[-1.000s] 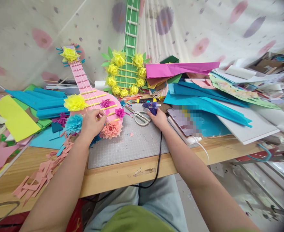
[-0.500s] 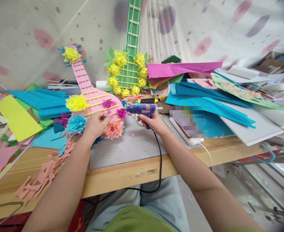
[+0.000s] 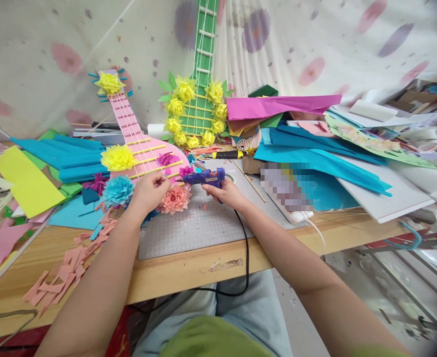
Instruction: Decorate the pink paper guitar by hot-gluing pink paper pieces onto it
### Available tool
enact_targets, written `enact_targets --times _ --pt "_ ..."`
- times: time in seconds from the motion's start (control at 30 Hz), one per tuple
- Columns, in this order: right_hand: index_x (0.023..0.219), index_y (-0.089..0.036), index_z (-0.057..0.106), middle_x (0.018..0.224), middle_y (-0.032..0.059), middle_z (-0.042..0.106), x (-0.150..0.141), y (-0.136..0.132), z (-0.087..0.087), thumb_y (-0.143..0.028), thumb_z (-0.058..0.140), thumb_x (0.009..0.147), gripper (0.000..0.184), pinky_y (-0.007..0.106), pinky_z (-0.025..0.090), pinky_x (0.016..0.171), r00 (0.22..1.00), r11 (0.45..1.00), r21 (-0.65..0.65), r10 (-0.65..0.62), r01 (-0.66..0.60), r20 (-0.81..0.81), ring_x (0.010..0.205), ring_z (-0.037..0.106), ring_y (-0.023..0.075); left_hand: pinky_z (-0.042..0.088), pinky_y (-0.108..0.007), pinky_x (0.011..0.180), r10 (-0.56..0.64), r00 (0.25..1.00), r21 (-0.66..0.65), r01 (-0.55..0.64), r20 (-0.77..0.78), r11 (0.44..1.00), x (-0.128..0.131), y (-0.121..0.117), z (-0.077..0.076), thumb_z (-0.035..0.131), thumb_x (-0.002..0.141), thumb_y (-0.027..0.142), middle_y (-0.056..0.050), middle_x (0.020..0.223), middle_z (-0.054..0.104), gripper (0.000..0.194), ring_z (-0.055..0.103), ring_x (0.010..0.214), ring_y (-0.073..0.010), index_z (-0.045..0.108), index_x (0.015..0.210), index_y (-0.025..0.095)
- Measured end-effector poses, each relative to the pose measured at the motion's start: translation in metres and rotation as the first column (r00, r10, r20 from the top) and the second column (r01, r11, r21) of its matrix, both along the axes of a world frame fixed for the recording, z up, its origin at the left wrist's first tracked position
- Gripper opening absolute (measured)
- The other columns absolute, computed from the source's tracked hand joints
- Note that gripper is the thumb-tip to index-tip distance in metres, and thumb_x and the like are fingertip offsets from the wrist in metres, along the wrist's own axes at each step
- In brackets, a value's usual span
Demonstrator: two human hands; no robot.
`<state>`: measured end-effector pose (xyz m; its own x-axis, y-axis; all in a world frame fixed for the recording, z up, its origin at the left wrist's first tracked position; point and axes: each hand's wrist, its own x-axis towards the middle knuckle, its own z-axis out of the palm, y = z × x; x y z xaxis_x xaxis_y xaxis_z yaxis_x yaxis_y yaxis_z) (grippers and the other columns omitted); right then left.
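Note:
My right hand (image 3: 228,192) grips a blue glue gun (image 3: 205,177), its nozzle pointing left, close to my left hand's fingertips. A black cord hangs from its handle over the table edge. My left hand (image 3: 151,191) is closed in a pinch over the lower body of a pink paper guitar (image 3: 144,144); whatever sits between its fingers is too small to make out. Around that hand on the guitar are a yellow paper flower (image 3: 117,157), a blue paper flower (image 3: 118,191) and a salmon paper flower (image 3: 174,198). Small magenta flowers (image 3: 167,158) lie above.
A grey cutting mat (image 3: 189,235) covers the wooden table's (image 3: 189,277) front. Salmon paper scraps (image 3: 64,272) lie left. A green paper guitar (image 3: 205,64) stands behind. Blue crepe paper (image 3: 326,166) and a power strip (image 3: 296,216) are on the right.
My right hand has brought the glue gun left and down, so its nozzle is now nearer my left fingertips. The left hand stays almost in place over the guitar.

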<state>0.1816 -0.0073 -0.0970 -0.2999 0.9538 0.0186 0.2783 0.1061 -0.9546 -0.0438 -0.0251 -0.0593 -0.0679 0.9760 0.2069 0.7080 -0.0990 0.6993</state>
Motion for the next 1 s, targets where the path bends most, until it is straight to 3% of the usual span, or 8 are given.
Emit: enact_targets --times 0.53,0.7,0.83,0.93,1.0 --pt "0.061 -0.021 0.051 0.042 -0.0057 0.044 0.001 0.003 -0.005 -0.068 0.063 0.069 0.049 0.024 0.032 0.044 1.0 1.0 0.016 -0.002 0.002 -0.008 0.039 0.039 0.0073 0.04 -0.028 0.063 -0.139 0.988 0.02 0.141 -0.072 0.99 -0.004 0.002 -0.004 0.047 0.064 0.032 -0.002 0.066 0.058 0.016 0.052 0.065 -0.016 0.053 0.057 0.019" --pt "0.06 -0.022 0.052 0.042 -0.0054 0.044 0.004 0.004 -0.003 -0.068 0.062 0.071 0.049 0.023 0.031 0.041 0.993 1.0 0.017 -0.021 0.023 -0.113 0.038 0.037 0.0073 0.041 -0.029 0.065 -0.181 0.977 0.043 0.186 -0.111 0.982 -0.006 0.001 -0.001 0.049 0.066 0.033 -0.002 0.067 0.061 0.017 0.053 0.067 -0.0161 0.053 0.058 0.019" --pt "0.063 -0.021 0.057 0.043 -0.005 0.045 0.02 0.015 0.002 -0.071 0.06 0.071 0.05 0.023 0.034 0.041 0.948 0.975 0.054 -0.195 0.215 -0.253 0.039 0.038 0.0073 0.042 -0.03 0.067 -0.182 0.978 0.063 0.189 -0.097 0.98 -0.008 0.002 0.0 0.05 0.067 0.033 -0.003 0.072 0.062 0.016 0.056 0.072 -0.0172 0.054 0.059 0.019" --pt "0.066 -0.02 0.057 0.048 -0.0034 0.051 0.043 0.032 -0.004 -0.07 0.061 0.067 0.05 0.023 0.035 0.041 0.853 0.887 0.071 -0.415 0.457 -0.316 0.04 0.039 0.0077 0.045 -0.031 0.07 -0.159 0.985 0.061 0.162 -0.061 0.985 -0.011 0.003 0.001 0.053 0.069 0.036 -0.005 0.078 0.064 0.019 0.059 0.078 -0.0194 0.055 0.061 0.019" --pt "0.069 -0.019 0.06 0.052 -0.0008 0.057 0.059 0.043 -0.012 -0.067 0.064 0.066 0.048 0.025 0.038 0.043 0.805 0.811 0.11 -0.537 0.575 -0.254 0.042 0.043 0.0095 0.046 -0.032 0.074 -0.137 0.99 0.067 0.14 -0.041 0.988 -0.013 0.003 0.001 0.054 0.071 0.039 -0.005 0.082 0.065 0.021 0.059 0.083 -0.0204 0.056 0.062 0.02"
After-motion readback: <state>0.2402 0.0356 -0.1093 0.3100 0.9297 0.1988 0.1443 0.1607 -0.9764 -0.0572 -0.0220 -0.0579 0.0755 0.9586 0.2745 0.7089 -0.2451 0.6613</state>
